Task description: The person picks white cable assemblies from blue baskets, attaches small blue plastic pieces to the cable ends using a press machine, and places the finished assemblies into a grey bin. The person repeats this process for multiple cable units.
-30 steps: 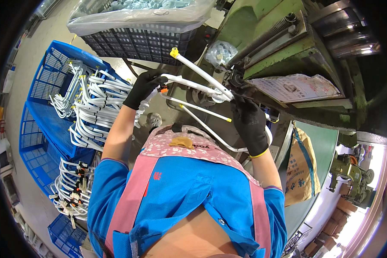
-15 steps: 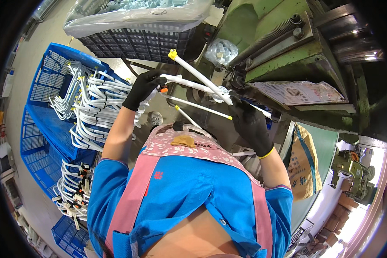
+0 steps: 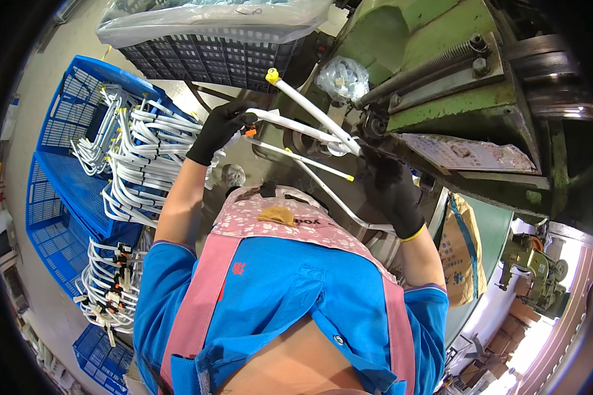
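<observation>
My left hand (image 3: pixel 225 130), in a black glove, is closed on one end of a white bent tube frame (image 3: pixel 300 125). An orange piece (image 3: pixel 250 132) shows just below those fingers. My right hand (image 3: pixel 389 184), also gloved in black, is closed round the frame's other end, where several tubes meet. One tube slants up and away to a yellow end cap (image 3: pixel 272 76). Below, a thinner white tube ends in a yellow tip (image 3: pixel 349 178), and a bent tube (image 3: pixel 329 191) runs toward my right wrist. The right glove hides the joint.
Blue crates (image 3: pixel 79 191) at the left hold many white bent tubes (image 3: pixel 148 151). A black plastic-lined crate (image 3: pixel 211 59) stands ahead. A green machine (image 3: pixel 435 72) rises close beyond my right hand, a clear bag of parts (image 3: pixel 342 79) beside it. A brown sack (image 3: pixel 462 250) stands at right.
Both hands keep their hold on the frame. My right hand has shifted slightly right and nearer. More of the lower bent tube now shows in front of my apron.
</observation>
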